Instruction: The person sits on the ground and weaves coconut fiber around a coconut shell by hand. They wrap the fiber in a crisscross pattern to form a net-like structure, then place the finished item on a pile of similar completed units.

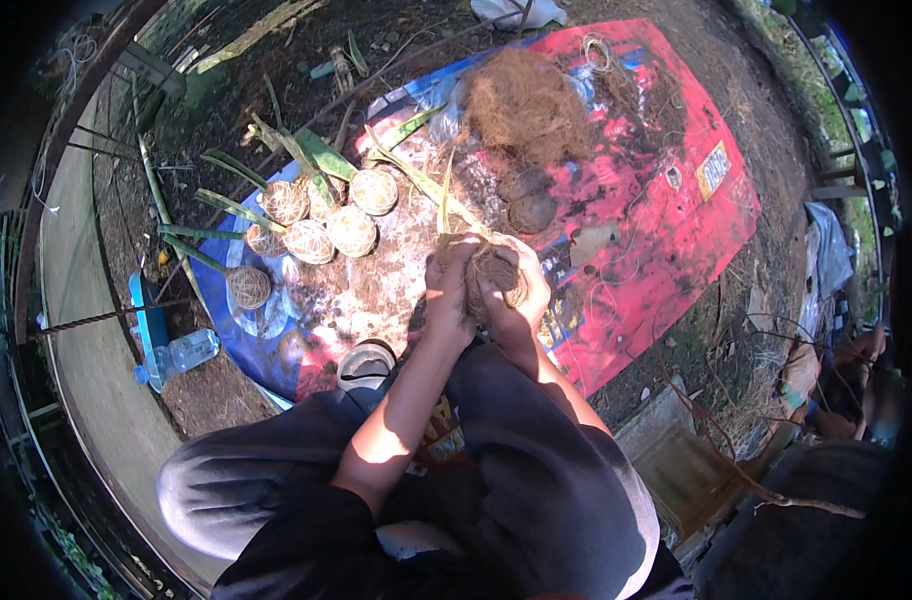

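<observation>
Both my hands are pressed around a brown coconut-fibre ball in front of my knees. My left hand cups its left side and my right hand its right side, thumbs on the fibre. Long green, yellow-edged leaves rise out of the ball's top. Further left lie several string-wrapped fibre balls with leaf cuttings in them; a darker wrapped ball sits nearest me. A heap of loose coconut fibre lies beyond my hands, with dark round clumps just below it.
A red and blue printed sheet covers the ground, with soil scattered on it and thin string at its far edge. A plastic bottle lies at left beside a blue object. Bare twigs and another person's arm are at right.
</observation>
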`<state>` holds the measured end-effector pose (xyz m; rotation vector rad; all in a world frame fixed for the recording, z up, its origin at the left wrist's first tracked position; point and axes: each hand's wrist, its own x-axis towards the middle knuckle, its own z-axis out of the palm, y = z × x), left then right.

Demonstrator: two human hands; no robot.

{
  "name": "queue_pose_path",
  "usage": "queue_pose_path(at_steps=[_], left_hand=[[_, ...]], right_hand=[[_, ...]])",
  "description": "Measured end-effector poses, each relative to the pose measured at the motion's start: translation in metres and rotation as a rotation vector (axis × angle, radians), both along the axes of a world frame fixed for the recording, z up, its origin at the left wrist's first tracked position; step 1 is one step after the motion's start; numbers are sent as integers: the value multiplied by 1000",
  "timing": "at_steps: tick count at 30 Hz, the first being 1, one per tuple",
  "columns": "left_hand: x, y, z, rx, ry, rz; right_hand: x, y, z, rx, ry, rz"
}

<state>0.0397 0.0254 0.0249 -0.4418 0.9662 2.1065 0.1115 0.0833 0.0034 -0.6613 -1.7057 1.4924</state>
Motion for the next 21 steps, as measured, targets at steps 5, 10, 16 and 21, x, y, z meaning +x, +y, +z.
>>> queue_pose_path(at_steps=[5, 10, 16, 21], left_hand=[[-4, -4, 5, -129, 49, -15], [-10, -4, 30, -155, 91, -208], [-16, -7, 0, -74, 60, -205], [-10, -4, -4, -222, 164, -167]], right_hand=[[-2, 3, 23, 459, -227, -30], [4, 4, 12, 242, -33, 5], [1, 16, 2, -87, -112, 37], [4, 7, 7, -933, 144, 104]])
